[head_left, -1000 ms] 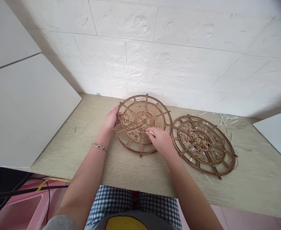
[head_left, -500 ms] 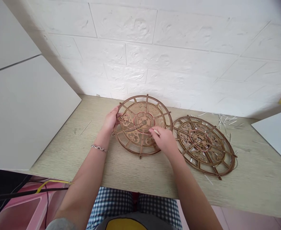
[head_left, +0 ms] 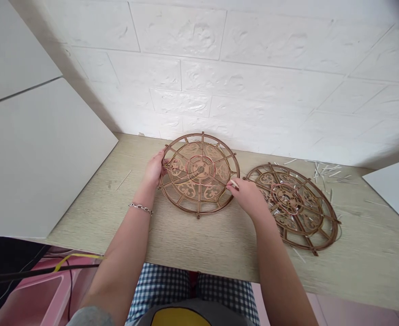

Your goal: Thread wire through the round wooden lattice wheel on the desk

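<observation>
Silver chain bracelet [head_left: 141, 208], grey top [head_left: 90, 316], yellow patch [head_left: 180, 318], perhaps printed, and checked trousers [head_left: 161, 286].

Pale wood-grain tabletop [head_left: 192, 244], brown openwork wheel [head_left: 289, 199] at right, thin white strips [head_left: 327, 170] scattered

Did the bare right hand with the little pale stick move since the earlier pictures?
Yes, the bare right hand moved to the right. Judged against the round brown openwork wheel lying on the table, it now covers more of that wheel's left edge.
</observation>
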The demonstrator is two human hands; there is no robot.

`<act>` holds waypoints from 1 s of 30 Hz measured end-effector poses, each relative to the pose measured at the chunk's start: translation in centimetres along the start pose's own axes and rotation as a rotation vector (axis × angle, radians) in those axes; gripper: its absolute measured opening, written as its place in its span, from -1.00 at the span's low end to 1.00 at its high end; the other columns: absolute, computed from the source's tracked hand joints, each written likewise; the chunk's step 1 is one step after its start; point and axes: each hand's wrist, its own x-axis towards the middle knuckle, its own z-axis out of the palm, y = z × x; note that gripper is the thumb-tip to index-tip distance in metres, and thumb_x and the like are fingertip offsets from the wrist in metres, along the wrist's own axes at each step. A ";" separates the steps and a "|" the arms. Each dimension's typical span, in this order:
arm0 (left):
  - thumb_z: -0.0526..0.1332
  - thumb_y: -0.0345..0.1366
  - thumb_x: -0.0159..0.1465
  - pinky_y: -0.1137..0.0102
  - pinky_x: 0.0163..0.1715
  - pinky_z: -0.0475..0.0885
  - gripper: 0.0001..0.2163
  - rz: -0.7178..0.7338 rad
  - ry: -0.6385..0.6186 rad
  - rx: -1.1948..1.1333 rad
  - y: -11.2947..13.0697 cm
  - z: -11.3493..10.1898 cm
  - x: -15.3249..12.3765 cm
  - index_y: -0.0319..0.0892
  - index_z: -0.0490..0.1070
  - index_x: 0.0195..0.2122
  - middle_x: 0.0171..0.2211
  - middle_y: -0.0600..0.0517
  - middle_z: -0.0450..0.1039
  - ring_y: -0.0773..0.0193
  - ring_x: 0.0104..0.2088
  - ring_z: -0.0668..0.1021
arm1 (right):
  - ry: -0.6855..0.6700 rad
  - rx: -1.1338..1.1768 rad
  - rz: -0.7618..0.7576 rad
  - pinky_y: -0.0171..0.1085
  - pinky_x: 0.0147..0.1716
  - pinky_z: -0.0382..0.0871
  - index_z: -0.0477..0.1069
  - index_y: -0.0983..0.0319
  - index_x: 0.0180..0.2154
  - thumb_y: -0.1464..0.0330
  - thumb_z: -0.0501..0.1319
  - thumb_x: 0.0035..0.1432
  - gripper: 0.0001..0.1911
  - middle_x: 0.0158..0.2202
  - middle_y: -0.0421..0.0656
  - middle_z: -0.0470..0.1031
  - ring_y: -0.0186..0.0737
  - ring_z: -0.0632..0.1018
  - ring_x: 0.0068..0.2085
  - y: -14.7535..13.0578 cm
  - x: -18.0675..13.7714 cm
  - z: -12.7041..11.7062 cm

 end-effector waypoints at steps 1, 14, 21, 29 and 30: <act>0.01 -0.17 0.35 0.48 -0.67 0.42 -0.59 -0.003 -0.002 0.005 0.0 0.0 0.0 -0.23 0.24 0.17 -0.57 0.00 0.51 0.27 -0.65 0.54 | -0.003 -0.010 -0.003 -0.36 -0.45 0.06 0.44 0.19 -0.28 0.29 0.05 0.24 -0.78 -0.36 -0.13 0.49 -0.26 0.44 -0.34 -0.1 0.0 0.1; 0.05 -0.17 0.32 0.48 -0.64 0.43 -0.59 0.003 -0.011 0.035 -0.3 0.7 0.0 -0.22 0.27 0.15 -0.58 0.01 0.49 0.28 -0.62 0.54 | 0.289 0.386 -0.086 -0.37 -0.37 0.22 0.46 0.18 -0.19 0.19 0.05 0.23 -0.71 -0.36 -0.17 0.51 -0.30 0.45 -0.38 -3.8 0.8 -0.7; 0.01 -0.20 0.34 0.44 -0.66 0.43 -0.58 -0.011 -0.055 0.030 -0.6 0.9 0.0 -0.20 0.22 0.19 -0.59 0.01 0.50 0.25 -0.65 0.53 | -0.086 0.012 -0.368 -0.37 -0.44 0.14 0.47 0.20 -0.35 0.35 0.09 0.18 -0.82 -0.33 -0.15 0.51 -0.29 0.46 -0.35 -9.4 3.4 -1.7; 0.03 -0.18 0.33 0.47 -0.65 0.42 -0.57 -0.024 -0.046 0.037 -0.6 0.8 0.1 -0.21 0.22 0.19 -0.57 0.00 0.51 0.26 -0.64 0.54 | -0.127 -0.083 -0.330 -0.36 -0.49 0.11 0.46 0.23 -0.34 0.37 0.05 0.17 -0.79 -0.28 -0.09 0.51 -0.28 0.48 -0.33 -9.7 4.3 -1.4; 0.03 -0.18 0.33 0.47 -0.65 0.42 -0.57 -0.026 -0.036 0.042 -0.6 0.8 0.1 -0.21 0.22 0.19 -0.58 0.00 0.51 0.26 -0.64 0.54 | -0.134 -0.084 -0.328 -0.36 -0.48 0.12 0.46 0.22 -0.34 0.37 0.05 0.17 -0.79 -0.29 -0.10 0.51 -0.27 0.48 -0.33 -9.6 4.3 -1.2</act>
